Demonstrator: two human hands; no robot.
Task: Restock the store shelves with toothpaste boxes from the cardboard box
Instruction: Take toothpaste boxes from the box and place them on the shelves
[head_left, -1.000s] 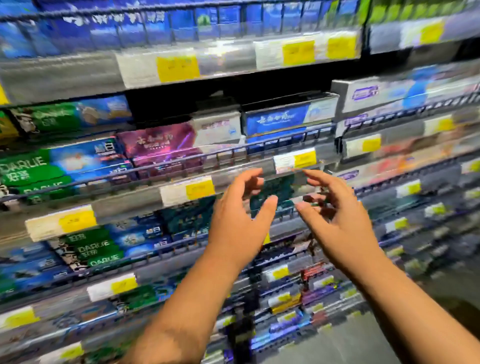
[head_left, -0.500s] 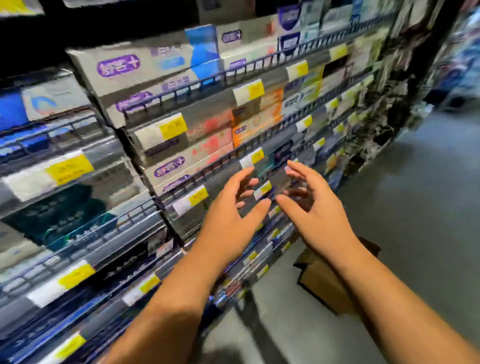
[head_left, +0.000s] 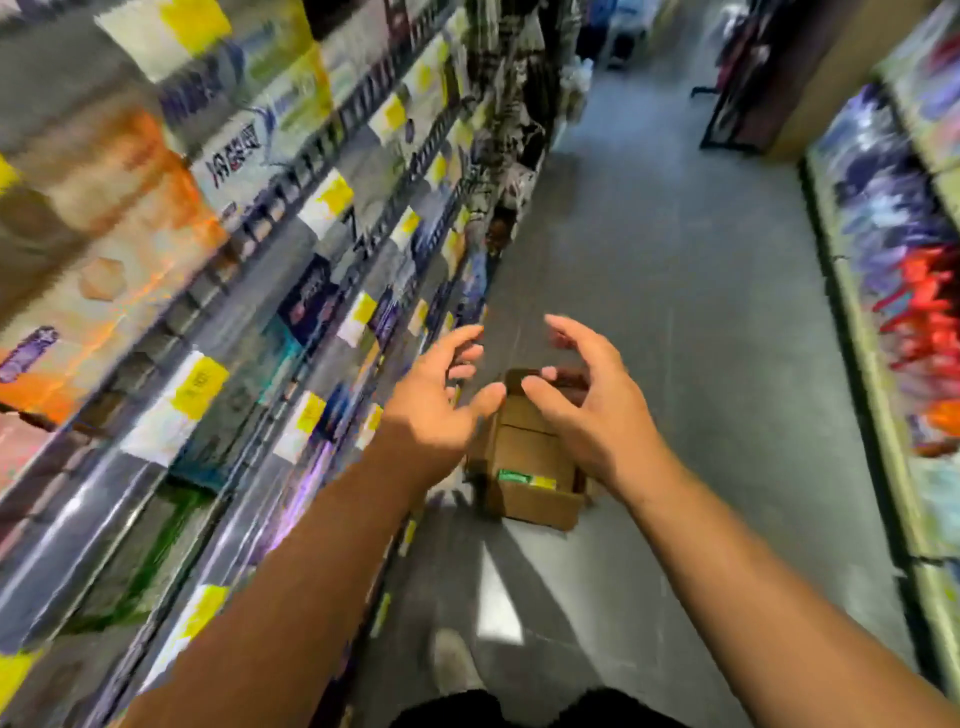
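Both hands were out in front, above the cardboard box (head_left: 524, 501), which sat open on the aisle floor (head_left: 654, 291) just beside the shelves (head_left: 260, 291). On the left hand (head_left: 431, 410) and right hand (head_left: 587, 410) the grip was apart, fingers loosely spread, nothing held. One green toothpaste box (head_left: 519, 476) showed inside, near the front wall. The rest of the contents were hard to make out because the view was badly smeared. Judged risks: a hurried reach down could knock the cardboard box's rim and shove it, and a loose pinch on a slick pack could drop it short of the shelf.
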